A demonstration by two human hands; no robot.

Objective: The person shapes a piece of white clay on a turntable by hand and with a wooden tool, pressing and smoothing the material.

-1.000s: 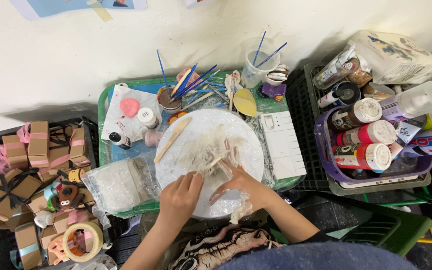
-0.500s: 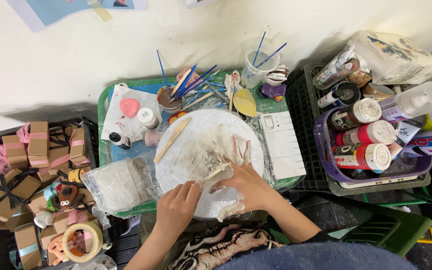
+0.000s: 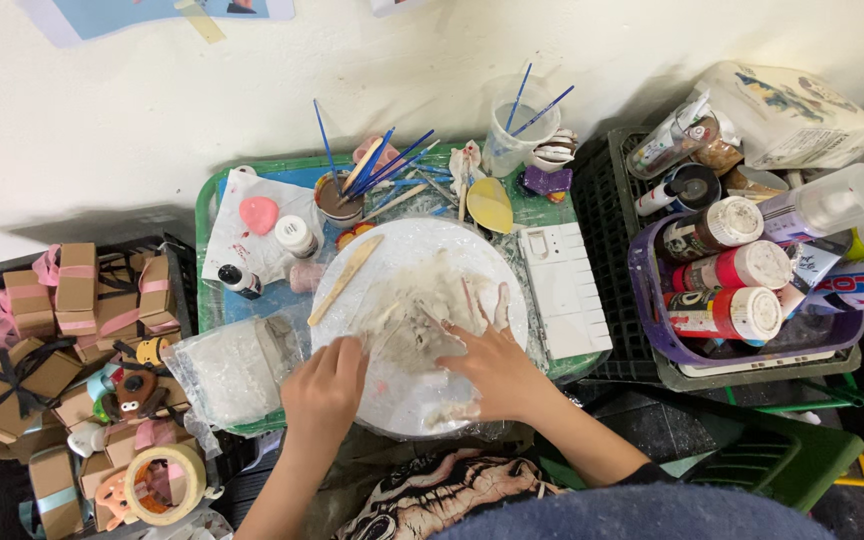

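A round white board (image 3: 497, 250) lies in the middle of a green tray (image 3: 208, 215), with a smeared mass of pale clay (image 3: 414, 315) spread over it. My right hand (image 3: 492, 360) presses flat on the clay, its fingers spread and coated in clay. My left hand (image 3: 324, 388) rests on the board's lower left edge, fingertips touching the clay's rim. A wooden modelling stick (image 3: 345, 280) lies on the board's upper left, apart from both hands.
A plastic bag of clay (image 3: 237, 365) sits left of the board, a white palette (image 3: 562, 290) to its right. Cups of blue-handled brushes (image 3: 352, 185) stand behind. A purple basket (image 3: 652, 330) of paint bottles is at right, ribboned brown boxes (image 3: 72, 290) and a tape roll (image 3: 162, 485) at left.
My right hand has slid up and to the right over the clay and spread its fingers. My left hand has shifted slightly towards the clay.
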